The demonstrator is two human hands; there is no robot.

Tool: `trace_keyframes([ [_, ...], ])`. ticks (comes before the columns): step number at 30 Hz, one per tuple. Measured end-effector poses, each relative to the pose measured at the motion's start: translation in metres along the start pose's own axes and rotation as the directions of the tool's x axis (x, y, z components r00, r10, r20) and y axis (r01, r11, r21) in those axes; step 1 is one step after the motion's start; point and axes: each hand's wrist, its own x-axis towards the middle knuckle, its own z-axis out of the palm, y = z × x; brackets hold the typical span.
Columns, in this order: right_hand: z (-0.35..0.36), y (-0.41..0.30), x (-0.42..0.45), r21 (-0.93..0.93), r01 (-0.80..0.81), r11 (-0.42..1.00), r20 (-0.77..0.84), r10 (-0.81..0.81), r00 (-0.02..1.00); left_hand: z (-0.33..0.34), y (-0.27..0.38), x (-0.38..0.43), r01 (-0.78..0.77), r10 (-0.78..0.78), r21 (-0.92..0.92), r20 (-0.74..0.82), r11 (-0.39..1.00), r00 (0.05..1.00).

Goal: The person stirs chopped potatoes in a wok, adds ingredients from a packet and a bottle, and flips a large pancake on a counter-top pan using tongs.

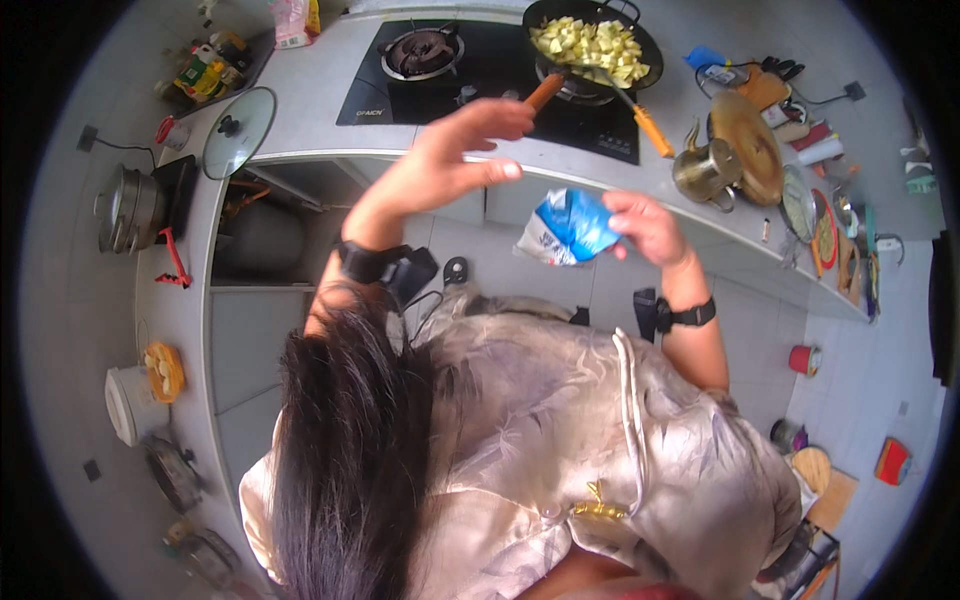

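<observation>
My right hand pinches the corner of a blue and white plastic packet in front of the counter edge. To its left, my left hand is raised with fingers spread, overlapping the near edge of the black gas hob; nothing shows in it. A black wok on the right burner holds diced pale yellow pieces. The wok's wooden handle points toward my left fingertips, and whether they touch is unclear. A spatula with an orange handle rests in the wok, its handle over the counter.
A glass lid lies left of the hob. Right of the wok are a metal pot, a round wooden board and several dishes. A steamer pot and a red rack-like tool sit on the left counter. Below, a cabinet compartment stands open.
</observation>
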Motion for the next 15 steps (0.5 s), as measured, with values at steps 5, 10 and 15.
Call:
trace_keyframes([
  [5,0.011,-0.02,0.092,0.049,0.066,0.997,-0.076,-0.062,0.995,-0.012,-0.079,-0.006,0.143,-0.103,-0.521,0.106,0.841,0.989],
  [10,0.034,-0.013,0.169,-0.705,0.13,0.697,-0.336,-0.49,0.804,-0.07,-0.095,-0.011,0.245,-0.265,-0.172,-0.107,0.954,0.958],
  [15,0.05,0.004,0.21,-0.655,0.086,0.75,-0.534,-0.541,0.65,-0.094,-0.108,-0.006,0.183,-0.132,0.159,-0.286,0.97,0.949],
])
